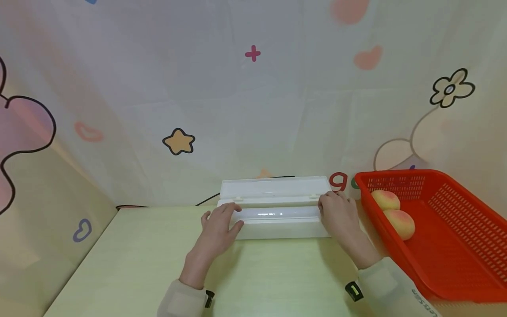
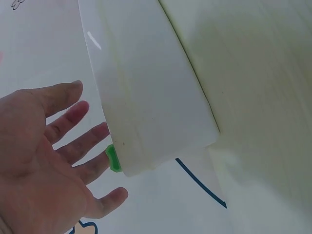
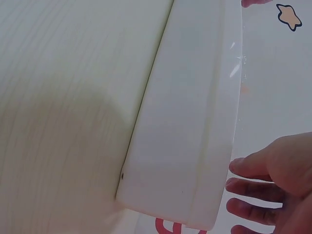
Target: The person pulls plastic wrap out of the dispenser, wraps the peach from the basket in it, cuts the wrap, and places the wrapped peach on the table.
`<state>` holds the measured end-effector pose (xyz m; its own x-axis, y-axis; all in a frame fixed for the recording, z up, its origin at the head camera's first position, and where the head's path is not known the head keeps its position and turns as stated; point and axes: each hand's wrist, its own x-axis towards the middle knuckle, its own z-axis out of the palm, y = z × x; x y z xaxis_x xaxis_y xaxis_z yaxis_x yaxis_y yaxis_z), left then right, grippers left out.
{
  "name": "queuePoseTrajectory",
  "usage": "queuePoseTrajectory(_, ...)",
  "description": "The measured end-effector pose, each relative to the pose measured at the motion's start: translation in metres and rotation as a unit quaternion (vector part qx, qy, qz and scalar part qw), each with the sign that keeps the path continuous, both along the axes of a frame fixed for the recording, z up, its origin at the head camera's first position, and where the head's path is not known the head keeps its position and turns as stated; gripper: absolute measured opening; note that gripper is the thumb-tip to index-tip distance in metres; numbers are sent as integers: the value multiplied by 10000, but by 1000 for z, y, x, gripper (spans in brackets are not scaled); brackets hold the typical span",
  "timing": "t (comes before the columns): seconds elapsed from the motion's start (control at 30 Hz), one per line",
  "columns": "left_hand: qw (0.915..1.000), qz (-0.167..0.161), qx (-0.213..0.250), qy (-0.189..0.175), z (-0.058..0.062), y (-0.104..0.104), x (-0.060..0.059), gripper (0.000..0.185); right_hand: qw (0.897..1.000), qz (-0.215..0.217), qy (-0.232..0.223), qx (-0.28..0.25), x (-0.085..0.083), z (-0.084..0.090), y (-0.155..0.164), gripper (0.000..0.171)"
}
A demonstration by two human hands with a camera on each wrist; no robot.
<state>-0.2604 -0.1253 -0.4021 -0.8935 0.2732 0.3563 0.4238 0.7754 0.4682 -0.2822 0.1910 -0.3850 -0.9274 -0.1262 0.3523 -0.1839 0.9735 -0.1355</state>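
Observation:
A long white cling film dispenser (image 1: 283, 230) lies on the table with its lid (image 1: 273, 187) tipped back against the backdrop. Inside it is a shiny roll of film (image 1: 273, 213). At the left end my left hand (image 1: 218, 224) hovers with fingers spread, thumb close over the front rim; the left wrist view shows its fingertips beside a green piece (image 2: 113, 158) at the box's end. My right hand (image 1: 339, 215) is over the right end, its fingertips beside the roll's end. In the right wrist view its fingers (image 3: 253, 189) reach loosely toward the box's upper edge.
On the right stands a red plastic basket (image 1: 455, 237) with two peaches (image 1: 400, 223) along its left wall, close to my right forearm. A printed cloth backdrop (image 1: 253, 110) hangs behind the pale table (image 1: 273, 273).

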Motion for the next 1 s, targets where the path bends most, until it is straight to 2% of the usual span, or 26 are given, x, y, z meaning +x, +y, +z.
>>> queuePoseTrajectory(0.17,9999,-55,16,98,-1,3,-4,14,9999,-54,-38,-75,-2,1,2,8)
queuePoseTrajectory(0.63,9998,-23,18,216,0,3,-7,13,9990,-110,-256,-340,-8,9,4,14)
queuePoseTrajectory(0.8,9991,359,-108,188,-1,2,-12,21,9983,-127,-345,-462,-8,10,3,16)
queuePoseTrajectory(1.0,9972,641,-185,331,-2,1,-16,4,9977,-136,-406,-530,-10,9,2,17)
